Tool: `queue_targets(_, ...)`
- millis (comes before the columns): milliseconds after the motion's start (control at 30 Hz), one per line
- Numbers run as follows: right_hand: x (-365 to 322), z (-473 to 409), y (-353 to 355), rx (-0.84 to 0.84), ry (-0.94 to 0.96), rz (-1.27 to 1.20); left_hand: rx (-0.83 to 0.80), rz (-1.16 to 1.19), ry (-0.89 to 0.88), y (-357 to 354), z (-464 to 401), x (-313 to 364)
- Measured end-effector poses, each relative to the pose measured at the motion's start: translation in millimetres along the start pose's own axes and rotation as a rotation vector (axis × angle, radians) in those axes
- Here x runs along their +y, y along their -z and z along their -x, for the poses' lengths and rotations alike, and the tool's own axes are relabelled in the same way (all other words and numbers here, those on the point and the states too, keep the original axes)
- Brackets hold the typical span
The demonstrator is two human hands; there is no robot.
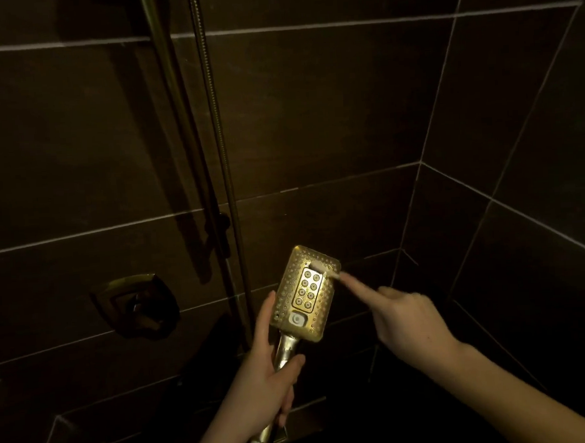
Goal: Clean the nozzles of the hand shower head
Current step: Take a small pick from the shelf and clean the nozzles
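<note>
A gold rectangular hand shower head (289, 279) faces me in the lower middle, its face dotted with nozzles around a pale centre panel (308, 290) and a white button (296, 319). My left hand (263, 377) is wrapped around its handle, holding it upright and tilted slightly right. My right hand (410, 320) reaches in from the right with the index finger stretched out. It presses a small pale brush (323, 266) against the nozzles along the top edge of the face. The brush is blurred and its handle is hidden under the finger.
Dark tiled shower walls with pale grout surround me, meeting in a corner at the right. A gold slide rail (170, 91) and a metal hose (222, 157) run down the wall behind the head. A gold mixer valve (135, 303) sits on the wall at left.
</note>
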State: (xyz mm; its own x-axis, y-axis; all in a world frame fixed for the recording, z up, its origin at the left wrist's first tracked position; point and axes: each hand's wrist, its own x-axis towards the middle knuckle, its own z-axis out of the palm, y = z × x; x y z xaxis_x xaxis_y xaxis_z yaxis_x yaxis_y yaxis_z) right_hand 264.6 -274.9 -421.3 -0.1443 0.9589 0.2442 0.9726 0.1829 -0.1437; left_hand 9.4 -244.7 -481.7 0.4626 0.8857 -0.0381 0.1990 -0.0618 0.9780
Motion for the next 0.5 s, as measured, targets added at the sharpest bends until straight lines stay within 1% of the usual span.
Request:
queue_targets(33,5.4,1.4,3.3,0.012,-0.037,-0.013,-0.007,-0.001,0.002,-2.7,-0.2,-0.1)
queue_targets(67,7.4,5.2,4.4,-0.006,-0.031,-0.03,-0.015,-0.007,0.003,-5.2,-1.0,0.2)
queue_targets(133,0.1,20.4,-0.7,-0.102,0.06,-0.07,-0.043,-0.015,0.002,-11.5,-3.2,1.5)
queue_targets(200,-11.4,41.7,-7.4,-0.189,0.145,-0.05,-0.073,-0.017,0.003,-19.1,-5.1,1.6)
queue_targets(233,-9.4,48.1,-7.7,-0.178,0.135,-0.026,-0.089,-0.011,0.004,-22.9,-5.6,1.2)
queue_targets(267,-2.1,50.6,-5.0,-0.129,0.072,-0.019,-0.106,0.001,0.0,-27.2,-5.6,1.0)
queue_targets(333,17.1,52.3,5.4,0.007,-0.129,-0.038,-0.146,0.014,-0.009,-37.2,-5.3,1.8)
queue_targets(367,22.8,55.6,10.3,0.038,-0.184,-0.038,-0.167,0.013,-0.01,-42.3,-5.2,2.3)
queue_targets(400,26.0,60.8,11.8,0.034,-0.181,-0.041,-0.187,0.015,-0.009,-47.1,-6.0,3.0)
queue_targets(500,21.1,88.4,5.1,-0.104,-0.091,-0.116,-0.239,0.055,0.004,-60.2,-11.1,4.6)
